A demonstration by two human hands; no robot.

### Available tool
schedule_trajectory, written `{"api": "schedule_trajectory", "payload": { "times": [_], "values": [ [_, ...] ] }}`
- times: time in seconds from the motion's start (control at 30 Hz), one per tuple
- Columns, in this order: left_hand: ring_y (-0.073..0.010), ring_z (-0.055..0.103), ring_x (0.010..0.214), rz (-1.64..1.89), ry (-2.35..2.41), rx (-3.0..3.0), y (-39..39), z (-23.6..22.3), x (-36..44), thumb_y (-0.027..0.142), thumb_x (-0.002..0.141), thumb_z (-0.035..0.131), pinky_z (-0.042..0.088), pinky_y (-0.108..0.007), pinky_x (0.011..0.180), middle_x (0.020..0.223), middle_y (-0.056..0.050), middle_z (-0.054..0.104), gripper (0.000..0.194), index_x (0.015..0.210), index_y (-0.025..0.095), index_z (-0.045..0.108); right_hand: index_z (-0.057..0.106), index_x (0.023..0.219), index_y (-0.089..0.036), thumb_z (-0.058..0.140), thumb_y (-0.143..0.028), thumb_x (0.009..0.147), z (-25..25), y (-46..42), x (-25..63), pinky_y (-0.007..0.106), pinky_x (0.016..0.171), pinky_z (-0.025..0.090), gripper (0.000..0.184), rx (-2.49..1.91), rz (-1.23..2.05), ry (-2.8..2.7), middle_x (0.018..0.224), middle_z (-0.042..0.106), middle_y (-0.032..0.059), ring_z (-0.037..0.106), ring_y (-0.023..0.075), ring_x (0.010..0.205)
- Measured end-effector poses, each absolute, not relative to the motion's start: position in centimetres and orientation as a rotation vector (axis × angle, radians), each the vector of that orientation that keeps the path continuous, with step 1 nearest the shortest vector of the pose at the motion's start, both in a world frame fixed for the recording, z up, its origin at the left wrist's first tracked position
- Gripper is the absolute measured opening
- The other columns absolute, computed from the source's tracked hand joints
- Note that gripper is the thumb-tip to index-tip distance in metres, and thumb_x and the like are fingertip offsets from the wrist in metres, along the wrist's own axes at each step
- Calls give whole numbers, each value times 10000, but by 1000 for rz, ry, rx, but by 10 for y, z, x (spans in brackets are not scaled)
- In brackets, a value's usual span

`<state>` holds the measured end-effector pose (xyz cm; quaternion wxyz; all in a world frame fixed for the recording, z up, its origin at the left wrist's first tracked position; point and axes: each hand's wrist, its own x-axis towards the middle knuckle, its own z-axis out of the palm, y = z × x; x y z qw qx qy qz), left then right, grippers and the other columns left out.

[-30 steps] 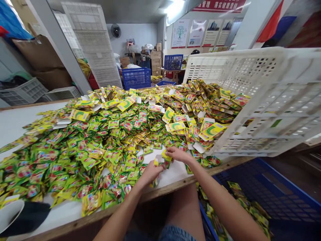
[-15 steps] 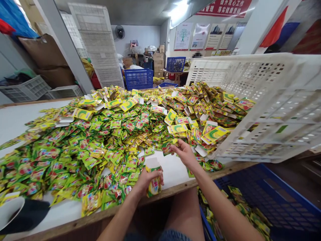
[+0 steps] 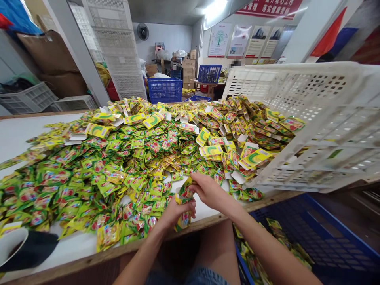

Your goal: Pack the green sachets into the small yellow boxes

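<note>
My left hand (image 3: 177,211) is wrapped around a small yellow-green carton (image 3: 183,222), held upright near the table's front edge. Its top end faces up toward my other hand. Between the fingertips of my right hand (image 3: 206,190) is a green packet (image 3: 187,187) with a red print, at the mouth of the carton. Whether the packet's lower end is inside the carton is hard to see. A large heap of green packets (image 3: 115,174) spreads over the white table beyond and left of my hands. Yellow cartons (image 3: 255,159) with white flaps lie at the heap's right side.
A white plastic crate (image 3: 329,134) lies tipped on the right, cartons spilling from its mouth. Below the table edge at right stands a blue crate (image 3: 320,237) with packed cartons inside. A dark cup-like container (image 3: 35,251) lies at the front left corner.
My right hand has moved left and down, bringing the packet to the carton's open top. My left hand keeps its grip on the carton in nearly the same spot.
</note>
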<state>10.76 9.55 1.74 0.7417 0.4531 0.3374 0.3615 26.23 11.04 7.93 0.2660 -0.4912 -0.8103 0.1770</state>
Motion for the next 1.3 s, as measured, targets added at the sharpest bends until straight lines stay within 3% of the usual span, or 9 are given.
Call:
{"api": "schedule_trajectory", "payload": {
  "times": [0.53, 0.7, 0.87, 1.03, 1.13, 1.2, 1.3],
  "values": [
    [-141, 569, 503, 796, 804, 1075, 98, 11, 107, 239, 564, 736, 465, -270, 554, 532, 1, 608, 208, 657, 135, 581, 481, 740, -174, 464, 3, 742, 86, 102, 243, 239, 586, 344, 178, -1299, 491, -2445, 817, 516, 35, 486, 142, 686],
    [-164, 607, 596, 832, 798, 1072, 99, 7, 104, 231, 553, 727, 478, -284, 643, 620, -14, 650, 189, 669, 134, 614, 480, 1042, -196, 489, -20, 762, 82, 94, 243, 277, 765, 422, 331, -1158, 702, -2247, 1004, 554, 54, 533, 177, 923],
    [-159, 606, 653, 832, 733, 1026, 99, 4, 101, 240, 567, 744, 481, -274, 680, 694, -24, 667, 215, 721, 138, 633, 528, 893, -197, 541, -40, 769, 65, 94, 243, 299, 747, 439, 201, -1243, 639, -2062, 889, 563, 35, 536, 178, 851],
    [-149, 585, 653, 907, 869, 999, 101, 1, 99, 253, 499, 791, 477, -256, 646, 730, -18, 658, 353, 791, 135, 633, 587, 751, -194, 601, -172, 799, 57, 91, 243, 400, 884, 365, 55, -1201, 371, -2157, 1068, 534, 71, 451, 235, 1050],
    [-129, 554, 601, 886, 918, 1071, 102, -3, 100, 278, 505, 793, 455, -233, 594, 674, -5, 627, 334, 746, 126, 618, 587, 824, -199, 595, -199, 812, 56, 87, 246, 403, 888, 349, 14, -1241, 385, -2163, 1093, 533, 74, 445, 232, 1075],
    [-121, 542, 592, 881, 897, 1108, 103, -7, 101, 286, 520, 788, 438, -224, 582, 653, 5, 604, 321, 727, 127, 600, 573, 877, -195, 605, -178, 803, 53, 86, 246, 379, 869, 358, 83, -1254, 431, -2142, 1055, 549, 69, 470, 214, 1032],
    [-133, 558, 666, 976, 865, 1156, 101, -13, 100, 282, 526, 796, 434, -223, 623, 734, -3, 611, 379, 807, 144, 583, 597, 856, -196, 588, -153, 813, 47, 84, 245, 367, 873, 347, 62, -1241, 436, -2156, 1062, 554, 62, 462, 205, 1030]
  ]
}}
